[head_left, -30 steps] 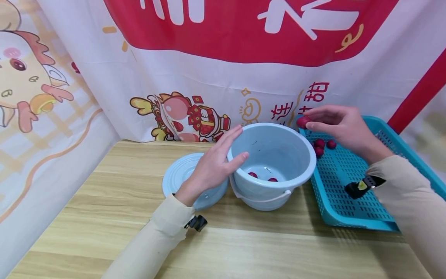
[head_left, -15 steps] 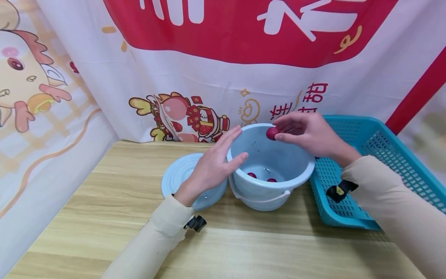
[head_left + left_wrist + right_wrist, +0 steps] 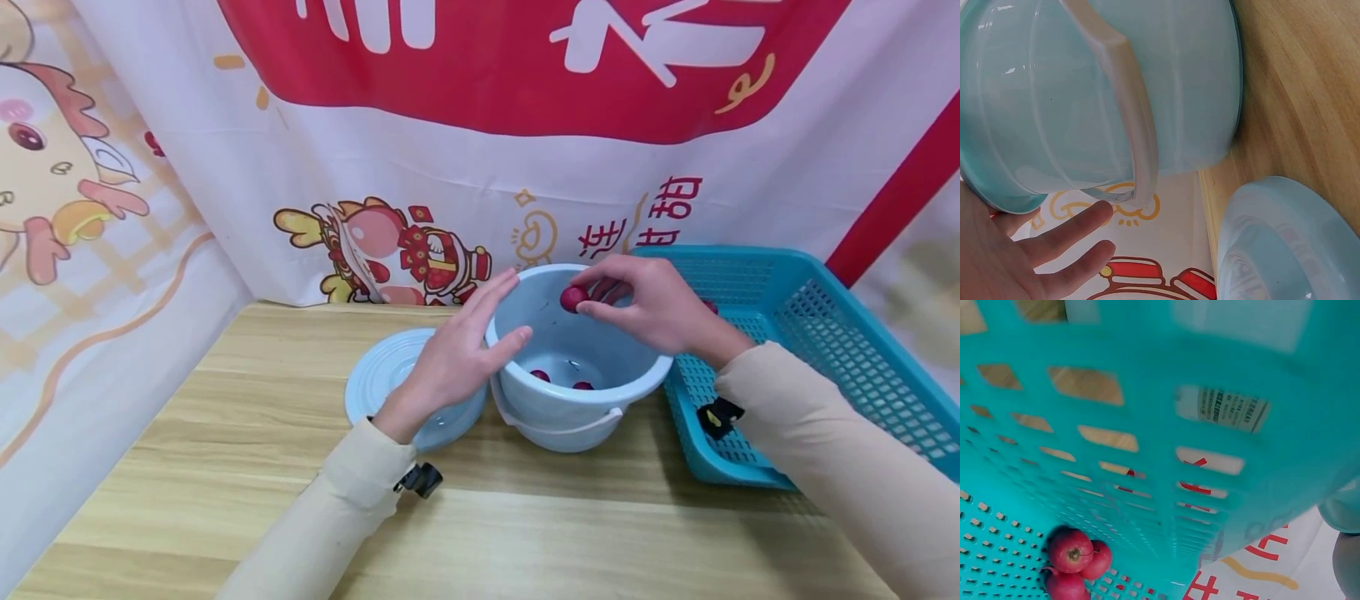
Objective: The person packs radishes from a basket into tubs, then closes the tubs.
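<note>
A red radish [image 3: 573, 298] is pinched between the thumb and fingertips of my right hand [image 3: 648, 304], over the inside of a light blue bucket [image 3: 562, 429]. Two more radishes [image 3: 540, 376] lie at the bucket's bottom, partly hidden by the near rim. My left hand [image 3: 459, 358] rests at the bucket's left rim with its fingers fairly straight. The left wrist view has that hand [image 3: 1010, 256] beside the bucket wall and its pale handle [image 3: 1138, 112]. In the right wrist view several radishes [image 3: 1071, 551] sit together in the teal basket; the right hand is mostly out of that view.
The teal perforated basket [image 3: 723, 471] stands right of the bucket, under my right forearm. Left of the bucket a round blue lid [image 3: 375, 375] lies on the wooden table [image 3: 225, 467]. A printed white and red cloth [image 3: 465, 175] hangs behind the table.
My right hand has carried the radish leftward from above the basket to over the bucket, then slightly lower. The left hand stays at the rim.
</note>
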The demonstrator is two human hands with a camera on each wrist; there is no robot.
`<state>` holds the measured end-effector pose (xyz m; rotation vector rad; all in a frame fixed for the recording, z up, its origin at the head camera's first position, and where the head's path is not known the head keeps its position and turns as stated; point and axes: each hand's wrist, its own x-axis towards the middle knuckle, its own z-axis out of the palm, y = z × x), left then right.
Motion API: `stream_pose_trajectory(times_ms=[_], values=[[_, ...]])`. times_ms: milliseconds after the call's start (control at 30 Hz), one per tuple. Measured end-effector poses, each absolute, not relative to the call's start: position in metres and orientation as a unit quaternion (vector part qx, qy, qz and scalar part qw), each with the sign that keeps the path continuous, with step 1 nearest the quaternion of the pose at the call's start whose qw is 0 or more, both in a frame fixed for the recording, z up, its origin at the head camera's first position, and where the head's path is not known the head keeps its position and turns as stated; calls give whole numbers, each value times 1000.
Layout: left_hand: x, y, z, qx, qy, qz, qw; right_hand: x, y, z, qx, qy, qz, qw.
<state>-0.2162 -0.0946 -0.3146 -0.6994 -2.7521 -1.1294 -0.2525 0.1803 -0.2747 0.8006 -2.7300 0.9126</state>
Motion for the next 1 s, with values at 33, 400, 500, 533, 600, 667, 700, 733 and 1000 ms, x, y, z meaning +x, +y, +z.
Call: stream_pose_trajectory(times_ms=[33,400,500,533,600,667,700,733,1000], values=[[-216,-95,-315,-229,-900,-369,44,-252,180,-275,268,-911,303,77],[-216,-93,-314,-234,-898,-370,48,-249,182,-273,273,-913,293,80],[-216,-94,-314,-233,-898,-370,48,-249,181,-273,274,-913,292,79],[-216,-94,-314,-233,-898,-370,48,-249,181,-274,273,-913,291,79],[-217,-94,-314,-233,-898,-371,47,-249,180,-274,275,-914,289,78],[-217,-94,-315,-232,-898,-372,47,-249,181,-274,277,-915,285,77],[-216,-94,-315,-232,-898,-372,47,-249,181,-274,277,-915,283,76],[-216,-94,-315,-231,-897,-373,46,-249,181,-274,279,-915,282,75],[-216,-94,-315,-234,-896,-375,47,-249,180,-274,276,-916,281,77]])
